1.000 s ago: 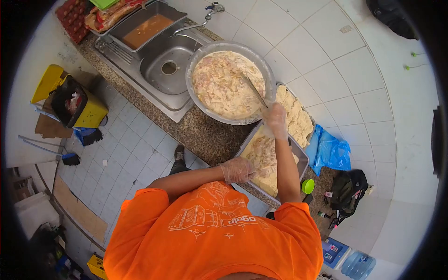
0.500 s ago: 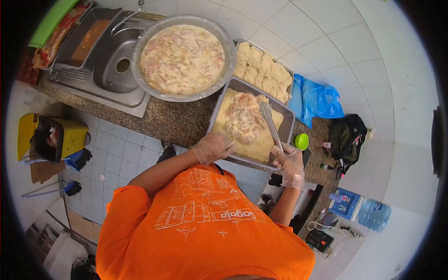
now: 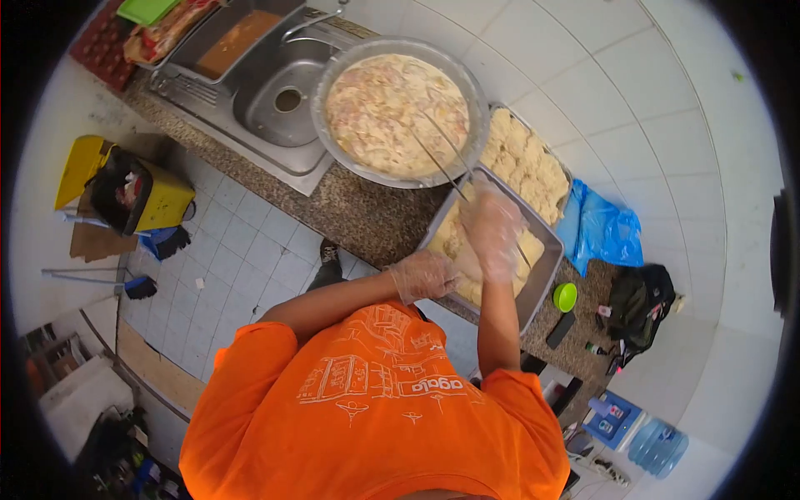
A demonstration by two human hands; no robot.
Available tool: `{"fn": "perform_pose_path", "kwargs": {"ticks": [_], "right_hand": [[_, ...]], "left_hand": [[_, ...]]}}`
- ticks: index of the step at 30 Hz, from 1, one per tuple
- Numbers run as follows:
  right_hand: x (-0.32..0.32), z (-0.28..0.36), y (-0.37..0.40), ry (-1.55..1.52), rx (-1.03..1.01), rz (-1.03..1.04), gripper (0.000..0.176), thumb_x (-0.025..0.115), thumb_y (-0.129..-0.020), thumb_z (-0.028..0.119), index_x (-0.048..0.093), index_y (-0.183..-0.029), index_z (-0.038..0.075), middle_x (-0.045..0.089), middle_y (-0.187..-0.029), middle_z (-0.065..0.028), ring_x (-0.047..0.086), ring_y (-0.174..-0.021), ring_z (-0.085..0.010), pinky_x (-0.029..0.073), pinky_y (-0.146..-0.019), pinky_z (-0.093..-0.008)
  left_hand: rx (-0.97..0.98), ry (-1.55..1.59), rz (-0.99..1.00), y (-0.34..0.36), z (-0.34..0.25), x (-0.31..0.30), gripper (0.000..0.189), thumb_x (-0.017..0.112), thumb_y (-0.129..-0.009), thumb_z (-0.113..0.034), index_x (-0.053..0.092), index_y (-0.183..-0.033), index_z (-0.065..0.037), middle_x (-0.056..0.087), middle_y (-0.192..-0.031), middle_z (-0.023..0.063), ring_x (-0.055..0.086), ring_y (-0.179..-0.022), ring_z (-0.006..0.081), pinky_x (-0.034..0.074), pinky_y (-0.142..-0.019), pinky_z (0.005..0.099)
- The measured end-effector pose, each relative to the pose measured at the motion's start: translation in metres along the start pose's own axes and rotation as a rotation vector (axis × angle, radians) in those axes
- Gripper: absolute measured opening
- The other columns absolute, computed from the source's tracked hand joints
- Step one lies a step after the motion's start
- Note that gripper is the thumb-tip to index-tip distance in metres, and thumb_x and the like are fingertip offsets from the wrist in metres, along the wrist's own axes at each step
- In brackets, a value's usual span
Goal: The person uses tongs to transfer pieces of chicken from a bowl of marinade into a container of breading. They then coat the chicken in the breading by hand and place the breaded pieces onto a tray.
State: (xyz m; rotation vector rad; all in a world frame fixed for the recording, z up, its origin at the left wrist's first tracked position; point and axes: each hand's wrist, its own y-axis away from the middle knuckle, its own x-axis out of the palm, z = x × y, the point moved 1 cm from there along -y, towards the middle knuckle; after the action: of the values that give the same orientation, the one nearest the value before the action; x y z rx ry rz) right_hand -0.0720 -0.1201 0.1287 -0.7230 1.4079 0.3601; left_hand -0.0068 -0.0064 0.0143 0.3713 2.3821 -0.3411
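My right hand (image 3: 493,225), in a clear plastic glove, grips metal tongs (image 3: 451,176) above the grey tray (image 3: 546,275). The two arms of the tongs are apart and reach over a large metal basin (image 3: 483,125), their tips at the pale, wet mix of meat pieces (image 3: 392,108). Also gloved, my left hand (image 3: 425,276) is at the near left edge of the tray with its fingers curled in; anything inside them is hidden. Pale yellow breading (image 3: 533,247) lies in the tray, partly covered by my right hand and forearm.
Behind the grey tray stands another tray of coated pieces (image 3: 525,162). A steel sink (image 3: 287,100) lies left of the basin. To the right are a blue plastic bag (image 3: 604,225), a green bowl (image 3: 565,296), a phone (image 3: 561,330) and a dark backpack (image 3: 637,308).
My right hand has moved left and away from me, swinging the tongs from the meat in the tray over to the basin. The view has shifted, and my left hand stays near the tray's edge.
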Motion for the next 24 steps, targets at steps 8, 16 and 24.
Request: {"fn": "perform_pose_path", "kwargs": {"ticks": [8, 16, 24], "right_hand": [[0.100, 0.054, -0.121, -0.097, -0.319, -0.198, 0.006, 0.057, -0.076, 0.007, 0.063, -0.076, 0.005, 0.061, -0.068, -0.0151, 0.063, -0.069, -0.0337, 0.049, -0.062, -0.0446], [0.084, -0.014, -0.090, -0.582, 0.186, 0.343, 0.012, 0.066, -0.078, 0.013, 0.069, -0.075, 0.002, 0.063, -0.065, -0.0136, 0.059, -0.054, -0.0216, 0.046, -0.053, -0.0349], [-0.026, -0.047, 0.031, -1.036, 0.658, 0.276, 0.018, 0.072, -0.081, 0.010, 0.071, -0.093, -0.003, 0.057, -0.065, 0.0006, 0.052, -0.054, -0.0076, 0.039, -0.048, -0.0240]], "left_hand": [[0.032, 0.008, 0.041, 0.001, 0.007, 0.005, 0.035, 0.050, -0.094, -0.033, 0.060, -0.080, -0.002, 0.061, -0.071, 0.0192, 0.062, -0.070, 0.0394, 0.050, -0.067, 0.0489], [0.037, 0.000, 0.079, -0.001, 0.002, -0.006, 0.039, 0.048, -0.093, -0.031, 0.062, -0.073, -0.001, 0.063, -0.074, 0.0205, 0.062, -0.076, 0.0398, 0.050, -0.074, 0.0485], [0.038, 0.076, 0.051, -0.005, -0.006, -0.018, 0.037, 0.049, -0.095, -0.032, 0.061, -0.078, -0.002, 0.062, -0.076, 0.0204, 0.061, -0.077, 0.0397, 0.048, -0.075, 0.0496]]}}
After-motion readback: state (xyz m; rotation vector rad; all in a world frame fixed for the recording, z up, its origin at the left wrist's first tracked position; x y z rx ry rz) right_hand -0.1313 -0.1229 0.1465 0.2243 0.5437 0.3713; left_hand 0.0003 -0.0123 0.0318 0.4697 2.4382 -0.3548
